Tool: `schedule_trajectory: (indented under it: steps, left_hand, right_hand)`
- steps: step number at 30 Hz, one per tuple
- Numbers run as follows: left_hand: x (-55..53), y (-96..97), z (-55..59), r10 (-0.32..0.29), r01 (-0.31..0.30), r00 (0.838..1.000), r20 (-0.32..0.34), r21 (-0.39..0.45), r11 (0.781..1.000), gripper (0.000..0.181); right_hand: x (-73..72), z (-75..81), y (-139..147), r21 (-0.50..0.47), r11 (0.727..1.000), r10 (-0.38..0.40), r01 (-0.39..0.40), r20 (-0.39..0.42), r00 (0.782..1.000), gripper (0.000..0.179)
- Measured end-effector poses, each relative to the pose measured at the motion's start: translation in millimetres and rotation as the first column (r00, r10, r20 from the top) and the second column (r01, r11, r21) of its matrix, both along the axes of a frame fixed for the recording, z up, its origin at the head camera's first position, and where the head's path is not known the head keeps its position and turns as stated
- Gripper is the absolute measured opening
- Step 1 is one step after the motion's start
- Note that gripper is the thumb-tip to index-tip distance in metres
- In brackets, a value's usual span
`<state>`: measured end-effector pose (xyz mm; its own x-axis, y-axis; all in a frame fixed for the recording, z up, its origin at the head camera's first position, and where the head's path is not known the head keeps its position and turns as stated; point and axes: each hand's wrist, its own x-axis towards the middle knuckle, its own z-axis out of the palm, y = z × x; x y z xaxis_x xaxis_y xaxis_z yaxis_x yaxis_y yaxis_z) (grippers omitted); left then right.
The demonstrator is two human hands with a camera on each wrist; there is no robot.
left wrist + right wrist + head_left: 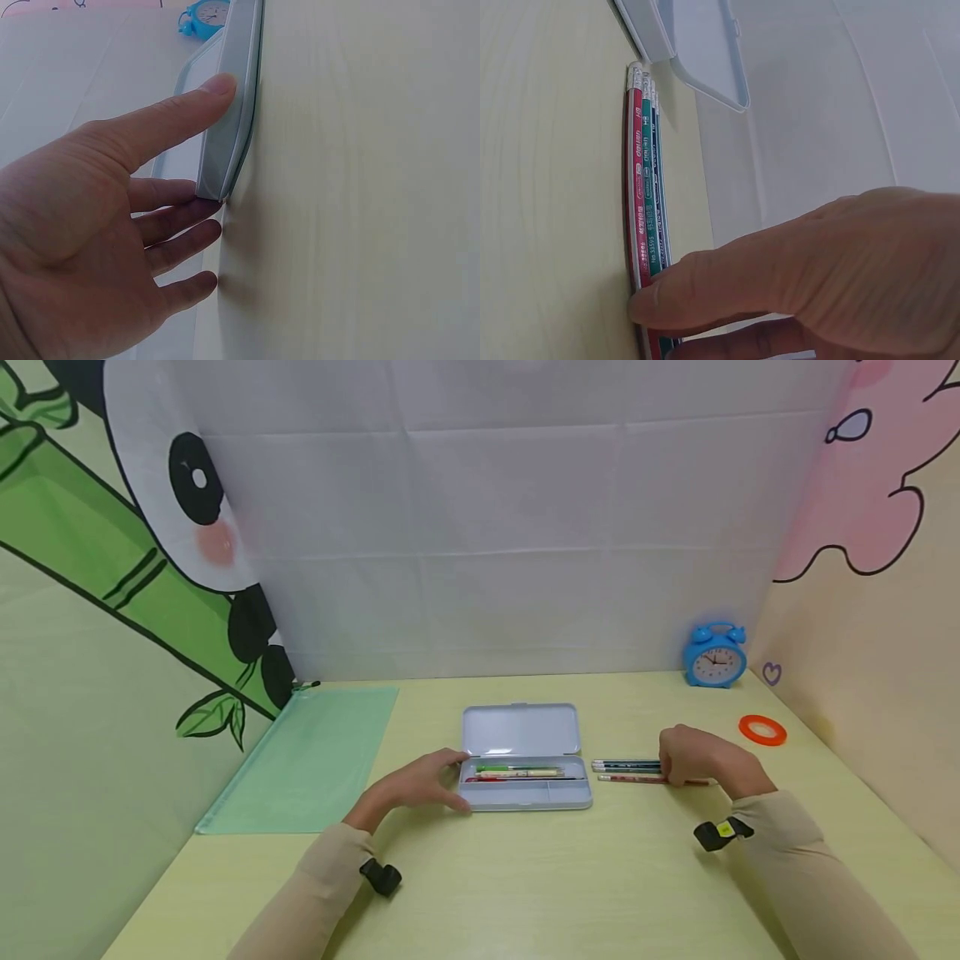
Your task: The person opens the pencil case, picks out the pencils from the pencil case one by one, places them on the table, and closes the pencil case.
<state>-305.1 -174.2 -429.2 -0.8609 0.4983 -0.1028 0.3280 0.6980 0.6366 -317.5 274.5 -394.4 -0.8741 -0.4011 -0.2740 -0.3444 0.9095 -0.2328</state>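
Observation:
A light grey-blue pencil case (517, 802) lies with its lid (521, 731) raised, a few slim pens (517, 772) in its tray. Across its left end, my left hand (420, 781) holds the case, thumb against the front wall and index finger at the back corner; the left wrist view shows the thumb (187, 116) pressed on that wall. Right of the case, several pencils (641, 172) lie side by side on the table, red, green and dark, eraser ends toward it. My right hand (701, 758) grips them near their other ends, thumb on the red one; those ends are mostly hidden.
A blue alarm clock (715, 656) stands at the back right, with an orange-red ring (762, 730) lying in front of it. A pale green sheet-like pouch (307, 760) covers the table's left side. Printed cloth walls border the table at the back and both sides.

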Motion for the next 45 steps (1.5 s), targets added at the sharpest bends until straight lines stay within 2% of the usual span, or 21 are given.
schedule_trajectory:
  steps: [7, 23, 34, 45]
  left_hand:
    - [-0.1, 0.2, 0.4, -0.003, 0.003, 1.000, -0.001, 0.013, 1.000, 0.090]
    - [-0.6, 0.0, 0.3, -0.009, 0.009, 1.000, -0.010, -0.004, 1.000, 0.090]
    - [-0.3, 0.5, 0.9, -0.015, 0.015, 1.000, -0.009, 0.005, 1.000, 0.090]
    - [-1.6, 0.3, 1.0, -0.006, 0.006, 1.000, -0.003, 0.005, 1.000, 0.091]
  right_hand:
    - [-2.7, -1.7, -5.8, 0.005, 0.999, 0.035, -0.035, -0.049, 0.998, 0.011]
    - [-1.6, 1.4, -6.8, 0.012, 1.000, 0.024, -0.024, -0.067, 0.997, 0.006]
    - [-3.3, 1.3, -6.2, 0.004, 1.000, 0.012, -0.011, -0.067, 0.998, 0.006]
    - [-2.1, 3.1, -5.4, -0.004, 0.999, 0.040, -0.041, -0.099, 0.994, 0.012]
